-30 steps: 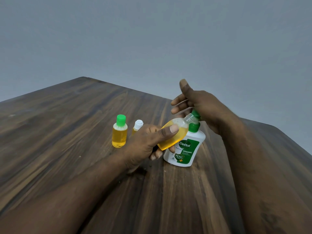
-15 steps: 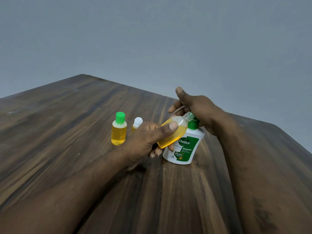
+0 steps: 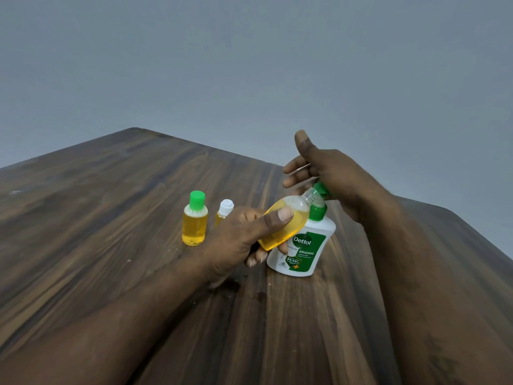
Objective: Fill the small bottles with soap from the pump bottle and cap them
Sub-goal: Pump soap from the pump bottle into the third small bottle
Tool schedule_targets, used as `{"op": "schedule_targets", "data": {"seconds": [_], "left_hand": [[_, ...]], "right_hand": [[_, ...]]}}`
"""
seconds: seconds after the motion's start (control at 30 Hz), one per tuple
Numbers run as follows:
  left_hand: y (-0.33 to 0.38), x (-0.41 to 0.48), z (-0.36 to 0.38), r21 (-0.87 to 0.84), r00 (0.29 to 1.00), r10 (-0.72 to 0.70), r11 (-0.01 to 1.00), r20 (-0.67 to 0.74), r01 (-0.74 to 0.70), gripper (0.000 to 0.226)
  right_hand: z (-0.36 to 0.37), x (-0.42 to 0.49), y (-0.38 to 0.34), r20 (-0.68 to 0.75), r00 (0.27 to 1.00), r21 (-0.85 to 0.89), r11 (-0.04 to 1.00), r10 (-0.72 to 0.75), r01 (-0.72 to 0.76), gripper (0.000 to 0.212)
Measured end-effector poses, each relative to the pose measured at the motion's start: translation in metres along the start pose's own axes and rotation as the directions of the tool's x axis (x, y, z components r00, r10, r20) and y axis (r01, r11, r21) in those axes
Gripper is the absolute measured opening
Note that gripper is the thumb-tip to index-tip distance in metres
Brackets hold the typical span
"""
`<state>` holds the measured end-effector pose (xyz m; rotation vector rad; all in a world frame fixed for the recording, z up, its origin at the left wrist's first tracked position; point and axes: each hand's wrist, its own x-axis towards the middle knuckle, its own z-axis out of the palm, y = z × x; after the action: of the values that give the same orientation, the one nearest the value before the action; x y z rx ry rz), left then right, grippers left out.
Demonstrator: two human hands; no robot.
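My left hand [image 3: 244, 237] grips an uncapped small bottle [image 3: 288, 220] of yellow soap, tilted with its mouth up under the green nozzle of the white Dettol pump bottle [image 3: 304, 251]. My right hand [image 3: 324, 173] rests its palm on the green pump head, fingers spread and thumb raised. Left of these stands a small yellow-filled bottle with a green cap [image 3: 195, 219]. Beside it a second small bottle with a white cap [image 3: 225, 208] is partly hidden behind my left hand.
All of this sits on a dark wooden table [image 3: 111, 218] whose far corner and right edge run close behind the pump bottle. A plain grey wall lies beyond. A few small wet spots mark the wood near my left wrist.
My right hand pressed the pump head down half a second ago and has now risen again, with the pump head back up. My left hand keeps the small bottle at the nozzle.
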<state>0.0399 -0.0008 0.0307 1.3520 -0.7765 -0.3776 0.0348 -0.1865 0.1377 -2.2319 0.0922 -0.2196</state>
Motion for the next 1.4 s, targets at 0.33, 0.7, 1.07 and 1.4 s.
{"op": "schedule_targets", "data": {"seconds": [0.33,0.7,1.07,1.4], "left_hand": [[0.0,0.001,-0.001,0.017,1.0,0.009,1.0,-0.013,-0.008,0.058],[-0.003,0.001,0.0,0.012,1.0,-0.018,1.0,-0.004,0.018,0.061],[-0.001,0.0,-0.001,0.001,1.0,0.001,1.0,0.014,-0.001,0.057],[-0.004,0.001,0.0,0.043,1.0,-0.028,0.999,0.003,0.028,0.058]], "right_hand": [[0.011,0.004,0.008,0.046,0.997,0.047,0.997,0.063,-0.065,0.046],[0.01,-0.001,0.004,0.041,0.999,-0.001,0.999,0.034,-0.034,0.043],[0.004,-0.002,-0.001,-0.067,0.997,0.107,0.993,-0.035,0.042,0.055],[0.014,0.002,0.015,0.145,0.982,0.165,0.975,0.123,-0.147,0.034]]}}
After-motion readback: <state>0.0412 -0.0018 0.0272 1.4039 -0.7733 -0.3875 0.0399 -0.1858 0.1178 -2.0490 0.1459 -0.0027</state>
